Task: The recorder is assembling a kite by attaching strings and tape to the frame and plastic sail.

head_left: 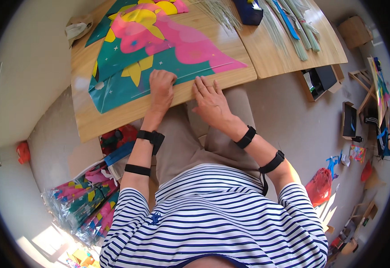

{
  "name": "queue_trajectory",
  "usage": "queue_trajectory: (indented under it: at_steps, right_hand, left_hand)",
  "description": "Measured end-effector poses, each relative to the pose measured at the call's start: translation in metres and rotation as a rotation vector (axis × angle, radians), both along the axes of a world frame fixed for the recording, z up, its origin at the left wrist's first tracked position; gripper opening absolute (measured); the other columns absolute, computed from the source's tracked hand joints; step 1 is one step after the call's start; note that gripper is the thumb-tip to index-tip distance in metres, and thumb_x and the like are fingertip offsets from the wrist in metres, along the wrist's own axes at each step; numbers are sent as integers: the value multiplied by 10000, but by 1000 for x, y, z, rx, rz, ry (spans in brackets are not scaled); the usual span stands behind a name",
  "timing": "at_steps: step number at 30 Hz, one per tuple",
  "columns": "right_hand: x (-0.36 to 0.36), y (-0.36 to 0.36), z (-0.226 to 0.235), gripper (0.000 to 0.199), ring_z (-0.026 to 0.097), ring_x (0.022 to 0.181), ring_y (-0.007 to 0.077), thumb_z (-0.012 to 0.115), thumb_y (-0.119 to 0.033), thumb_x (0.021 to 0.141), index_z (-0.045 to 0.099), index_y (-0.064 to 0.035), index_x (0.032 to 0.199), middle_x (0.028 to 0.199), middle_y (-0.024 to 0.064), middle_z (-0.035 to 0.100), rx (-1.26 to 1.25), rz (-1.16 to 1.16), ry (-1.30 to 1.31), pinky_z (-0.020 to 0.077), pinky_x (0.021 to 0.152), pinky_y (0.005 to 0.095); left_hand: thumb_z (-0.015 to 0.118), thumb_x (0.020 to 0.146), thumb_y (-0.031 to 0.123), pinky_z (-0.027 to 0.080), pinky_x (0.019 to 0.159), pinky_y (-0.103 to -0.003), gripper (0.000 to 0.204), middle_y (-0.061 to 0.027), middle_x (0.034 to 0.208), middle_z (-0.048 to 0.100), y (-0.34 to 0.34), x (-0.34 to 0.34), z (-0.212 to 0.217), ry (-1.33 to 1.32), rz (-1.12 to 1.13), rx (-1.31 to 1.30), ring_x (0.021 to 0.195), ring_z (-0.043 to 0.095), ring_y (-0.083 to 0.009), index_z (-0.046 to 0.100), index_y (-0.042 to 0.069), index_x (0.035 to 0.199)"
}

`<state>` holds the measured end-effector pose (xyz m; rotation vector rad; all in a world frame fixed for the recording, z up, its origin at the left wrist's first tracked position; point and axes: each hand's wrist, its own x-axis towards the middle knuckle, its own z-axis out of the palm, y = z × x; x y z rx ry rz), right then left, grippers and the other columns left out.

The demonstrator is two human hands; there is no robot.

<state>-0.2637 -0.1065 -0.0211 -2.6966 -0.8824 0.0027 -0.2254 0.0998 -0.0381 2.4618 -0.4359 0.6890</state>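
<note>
A large kite sheet (pixel 159 49), teal with pink and yellow shapes, lies flat on the wooden table (pixel 114 114). My left hand (pixel 161 87) rests on the sheet's near edge with its fingers curled and pressing down. My right hand (pixel 210 102) lies flat beside it, fingers spread, fingertips touching the same edge of the sheet where a thin pale rod (pixel 204 71) runs across the teal part. Neither hand grips anything. Both wrists and forearms wear black bands.
Bundles of thin green-white sticks (pixel 289 27) and a dark blue bag (pixel 250 11) lie at the far end of the table. A pile of wrapped colourful kites (pixel 85 201) sits on the floor at the left. Boxes, a red bag (pixel 320 185) and clutter are on the right floor.
</note>
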Motion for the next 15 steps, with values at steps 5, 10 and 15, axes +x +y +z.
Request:
queue_trajectory:
  at_steps: [5, 10, 15]
  right_hand:
    - [2, -8, 7, 738, 307, 1435, 338, 743, -270, 811, 436, 54, 1398, 1505, 204, 376, 101, -2, 79, 254, 1162, 537]
    - [14, -26, 13, 751, 267, 1453, 340, 731, -242, 815, 400, 44, 1425, 1540, 194, 324, 91, -118, 21, 240, 1171, 526]
    - [23, -39, 7, 773, 248, 1461, 342, 730, -254, 817, 378, 37, 1440, 1551, 191, 307, 65, -157, -5, 223, 1179, 518]
  left_hand:
    - [647, 770, -14, 421, 881, -462, 89, -123, 826, 571, -4, -3, -1, 21, -28, -33, 866, 542, -340, 608, 44, 826]
    - [643, 777, -17, 405, 980, -488, 105, -122, 838, 562, -1, -4, -3, 35, -39, -25, 885, 549, -348, 602, 42, 852]
    - [612, 773, -17, 397, 997, -514, 89, -112, 829, 559, -2, -4, -3, 50, -41, -30, 906, 548, -339, 596, 60, 816]
